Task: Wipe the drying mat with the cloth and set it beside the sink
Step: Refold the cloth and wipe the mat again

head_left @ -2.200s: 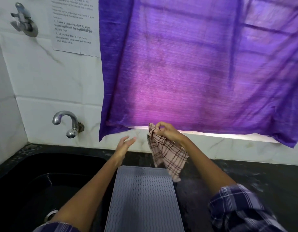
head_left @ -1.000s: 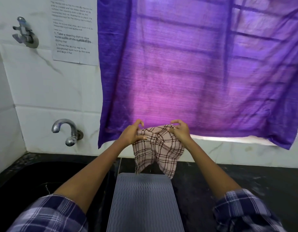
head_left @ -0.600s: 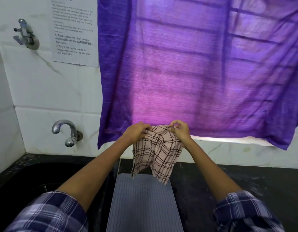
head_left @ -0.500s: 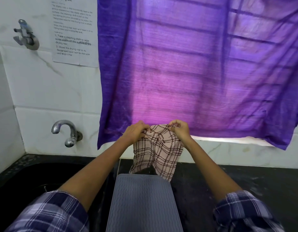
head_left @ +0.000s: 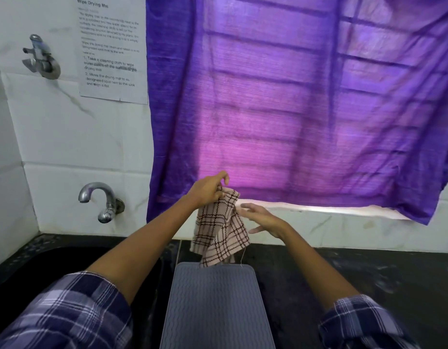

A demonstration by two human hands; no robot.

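Observation:
A grey ribbed drying mat (head_left: pixel 215 306) lies flat on the black counter, just right of the sink, its near end cut off by the frame. Above its far edge hangs a pink cloth (head_left: pixel 220 233) with dark checks. My left hand (head_left: pixel 210 190) pinches the cloth's top corner and holds it up. Beside the cloth on the right, my right hand (head_left: pixel 262 219) has its fingers spread and grips nothing; its fingertips are at the cloth's edge.
A black sink (head_left: pixel 74 263) fills the lower left, with a chrome tap (head_left: pixel 102 201) on the white tiled wall above it. A purple curtain (head_left: pixel 293 102) covers the window. A printed sheet (head_left: pixel 112 49) is on the wall. Black counter (head_left: pixel 369 275) extends right.
Half a second ago both hands held the cloth's top edge spread between them. Now my right hand has let go and dropped lower, and the cloth hangs from my left hand alone.

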